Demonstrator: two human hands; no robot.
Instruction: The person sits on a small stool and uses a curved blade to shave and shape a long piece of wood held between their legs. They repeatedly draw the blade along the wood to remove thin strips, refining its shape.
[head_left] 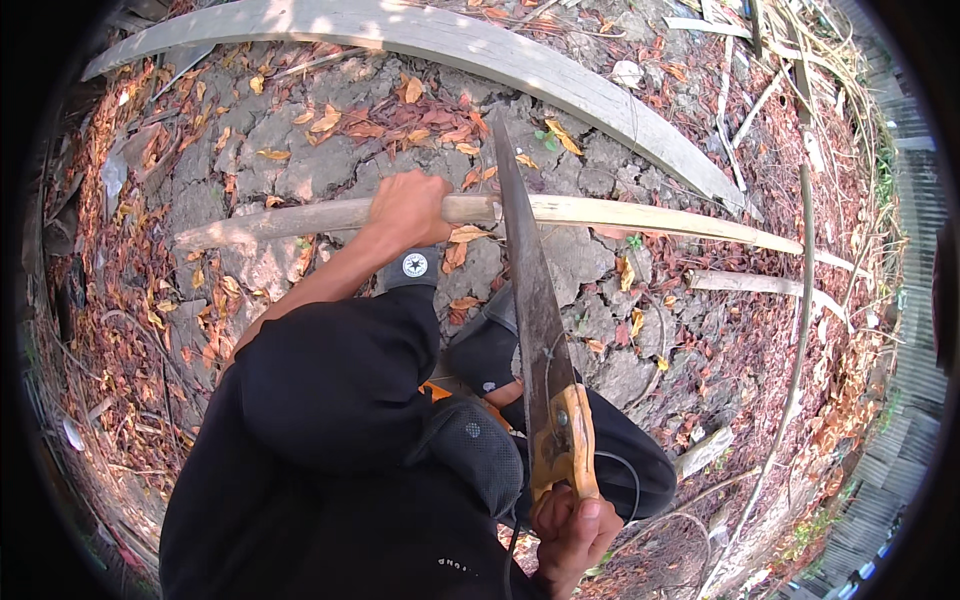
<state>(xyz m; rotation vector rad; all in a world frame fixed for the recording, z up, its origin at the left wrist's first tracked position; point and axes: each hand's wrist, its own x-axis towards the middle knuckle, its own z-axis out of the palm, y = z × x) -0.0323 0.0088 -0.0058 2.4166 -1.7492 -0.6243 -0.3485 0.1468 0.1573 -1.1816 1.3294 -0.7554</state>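
Note:
My left hand (408, 208) is closed around a long, slightly curved wooden pole (290, 220) just above the ground, a little left of the saw. In my right hand (576, 528), low in the view, is the yellowish wooden handle of a handsaw (532, 290). The saw's dark, worn blade points away from me and crosses over the pole just right of my left hand. Right of the blade the pole looks paler, as if stripped of bark. Whether the teeth touch the wood I cannot tell.
A broad grey plank (420, 30) lies across the far side. A shorter stick (755, 284) and a thin upright-looking branch (806, 230) are at the right. Dry leaves cover cracked soil. My dark shoes (482, 355) are close to the blade. Corrugated sheeting (918, 250) borders the right.

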